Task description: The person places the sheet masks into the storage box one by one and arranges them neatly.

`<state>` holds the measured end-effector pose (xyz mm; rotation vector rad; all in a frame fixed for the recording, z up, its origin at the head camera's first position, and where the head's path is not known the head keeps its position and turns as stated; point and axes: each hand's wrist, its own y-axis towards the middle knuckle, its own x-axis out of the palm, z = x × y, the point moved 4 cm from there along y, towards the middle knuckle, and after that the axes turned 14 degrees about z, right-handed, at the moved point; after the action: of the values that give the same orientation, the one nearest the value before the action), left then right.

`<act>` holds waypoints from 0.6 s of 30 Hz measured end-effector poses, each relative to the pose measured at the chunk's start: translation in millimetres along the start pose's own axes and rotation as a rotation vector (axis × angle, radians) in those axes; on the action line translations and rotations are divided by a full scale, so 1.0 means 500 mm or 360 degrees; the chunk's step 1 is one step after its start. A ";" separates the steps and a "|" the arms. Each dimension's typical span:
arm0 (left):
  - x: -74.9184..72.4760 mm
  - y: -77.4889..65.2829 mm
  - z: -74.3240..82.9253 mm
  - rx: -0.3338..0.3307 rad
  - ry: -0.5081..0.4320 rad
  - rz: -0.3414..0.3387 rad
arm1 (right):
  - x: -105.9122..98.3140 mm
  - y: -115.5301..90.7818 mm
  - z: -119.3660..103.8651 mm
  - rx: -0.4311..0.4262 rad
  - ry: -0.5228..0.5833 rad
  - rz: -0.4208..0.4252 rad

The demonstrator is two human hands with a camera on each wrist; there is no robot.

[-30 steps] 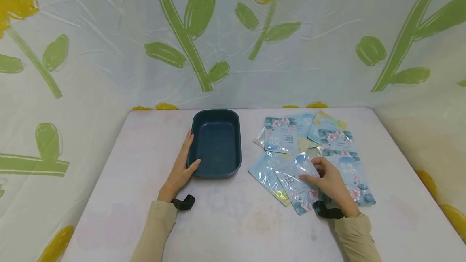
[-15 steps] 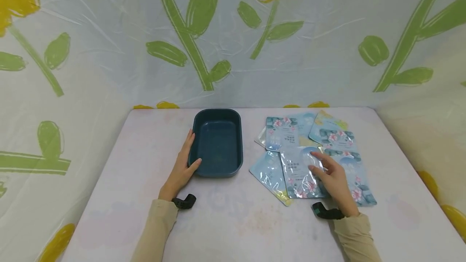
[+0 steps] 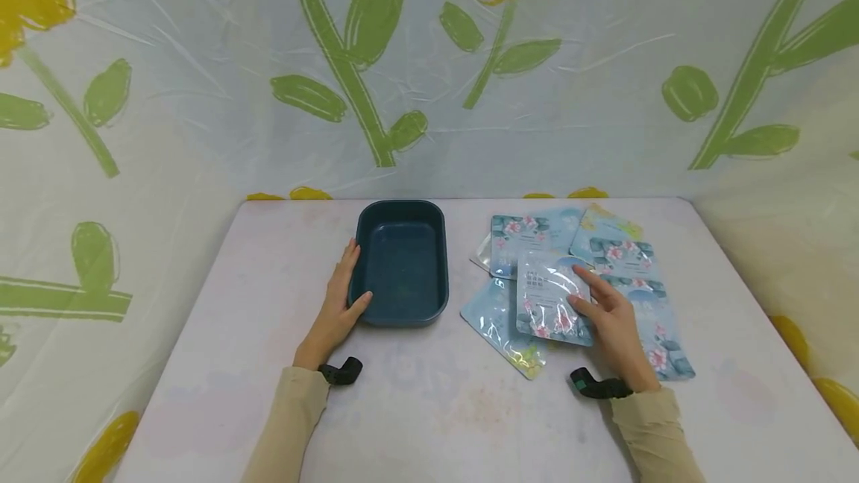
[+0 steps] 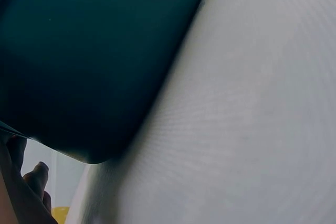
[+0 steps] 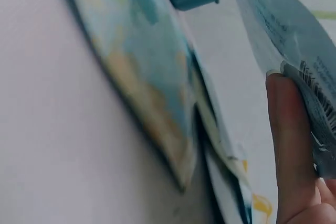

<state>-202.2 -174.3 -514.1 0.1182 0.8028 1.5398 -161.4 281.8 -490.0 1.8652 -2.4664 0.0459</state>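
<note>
A dark teal plastic bin (image 3: 400, 267) stands at the table's middle. My left hand (image 3: 334, 310) rests against its left side, fingers extended along the wall and thumb at the near rim. The bin's wall (image 4: 100, 61) fills much of the left wrist view. My right hand (image 3: 612, 326) pinches a pale blue, flower-printed foil face-mask packet (image 3: 552, 297) by its right edge, above the other packets. In the right wrist view the held packet (image 5: 294, 35) shows printed text and a barcode, raised off the table, with fingers (image 5: 290, 129) behind it.
Several similar foil packets (image 3: 661, 326) lie overlapping on the table's right side, including a blue and yellow one (image 3: 496, 323) at the pile's left. The white table (image 3: 429, 408) meets a flower-printed cloth backdrop (image 3: 510, 147) at the back.
My right hand has lifted the packet off the pile, turned it from a slant to nearly straight, and moved it slightly away from me. My left hand stays at the bin.
</note>
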 end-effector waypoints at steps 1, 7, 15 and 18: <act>0.000 0.000 0.000 0.0000 0.0005 0.0000 | 0.003 0.002 -0.003 0.0005 0.0047 -0.0023; -0.001 -0.001 -0.003 -0.0007 0.0019 -0.0005 | 0.025 0.011 -0.033 0.0024 0.0132 -0.0140; -0.003 0.001 0.001 0.0011 0.0016 0.0005 | 0.062 0.022 -0.084 -0.0044 0.0159 -0.0295; -0.003 -0.001 0.000 0.0027 0.0005 0.0005 | 0.075 0.023 -0.096 -0.0049 0.0161 -0.0340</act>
<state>-201.7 -175.7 -513.8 0.1297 0.8183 1.5371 -181.4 251.6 -439.7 2.0470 -2.1787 0.0911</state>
